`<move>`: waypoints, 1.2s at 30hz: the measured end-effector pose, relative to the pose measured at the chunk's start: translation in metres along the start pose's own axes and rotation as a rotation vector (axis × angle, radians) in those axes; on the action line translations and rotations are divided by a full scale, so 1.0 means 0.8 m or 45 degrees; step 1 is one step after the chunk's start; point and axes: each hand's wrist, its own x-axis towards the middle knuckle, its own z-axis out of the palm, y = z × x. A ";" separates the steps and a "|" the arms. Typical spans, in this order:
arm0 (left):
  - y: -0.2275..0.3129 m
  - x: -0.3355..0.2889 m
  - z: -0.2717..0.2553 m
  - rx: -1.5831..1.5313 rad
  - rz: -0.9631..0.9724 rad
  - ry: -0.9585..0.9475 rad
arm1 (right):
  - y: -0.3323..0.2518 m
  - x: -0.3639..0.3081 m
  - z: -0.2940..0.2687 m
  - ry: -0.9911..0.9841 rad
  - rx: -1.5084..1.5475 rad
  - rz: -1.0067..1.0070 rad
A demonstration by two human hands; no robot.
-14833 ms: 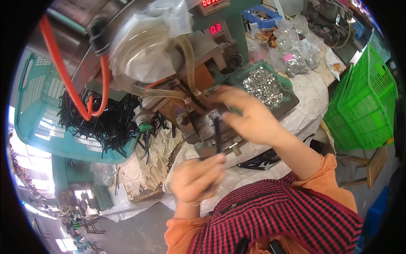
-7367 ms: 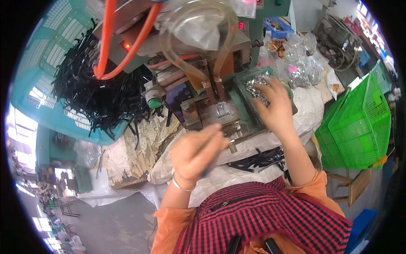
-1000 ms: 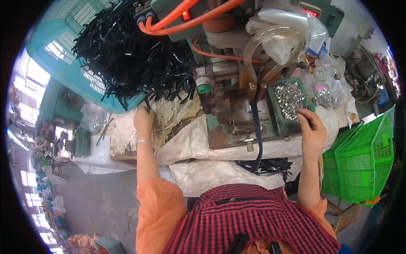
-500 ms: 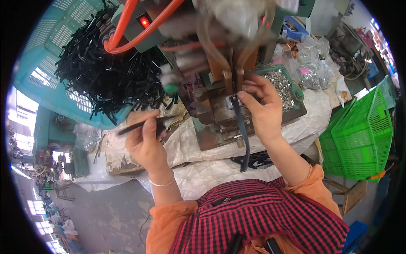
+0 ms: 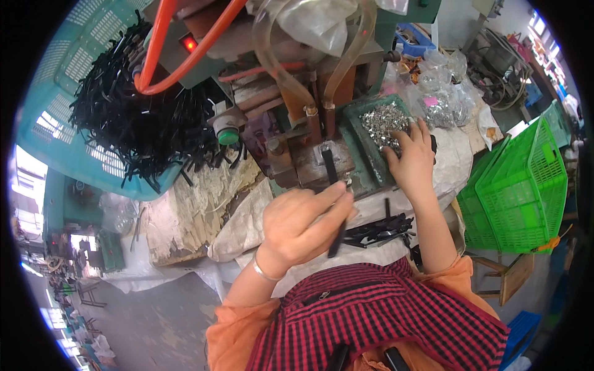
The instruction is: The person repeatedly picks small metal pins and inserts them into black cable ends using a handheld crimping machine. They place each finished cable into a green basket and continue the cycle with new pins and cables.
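Note:
Between the fingers of my left hand is a flat black strip. Its far end lies on the small metal block under the machine's two electrode rods, and its near end hangs past my fingers toward me. To the right, my right hand reaches into a green tray heaped with small shiny metal pieces. Its thumb and fingers are apart, with the tips at the pile; whether they touch a piece cannot be made out.
A teal basket full of black strips stands at the left. Near the bench's front edge lie several more strips. A green button juts from the machine. Green crates and bags of metal pieces are at the right.
My left hand has moved right, from beside the basket to the strip at the machine. My right hand has left the rods and gone to the tray. The view has shifted slightly.

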 end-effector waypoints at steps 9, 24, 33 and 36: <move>-0.017 -0.027 0.028 0.037 0.086 0.163 | 0.029 0.032 0.032 0.130 0.571 0.261; -0.059 -0.126 0.009 0.199 -1.277 0.561 | 0.031 -0.004 0.034 0.027 0.972 0.308; -0.192 -0.123 -0.075 0.494 -1.213 0.962 | -0.003 0.010 0.012 0.045 1.167 0.275; -0.251 -0.164 -0.144 0.882 -1.739 -0.071 | 0.007 0.012 0.011 -0.006 1.194 0.271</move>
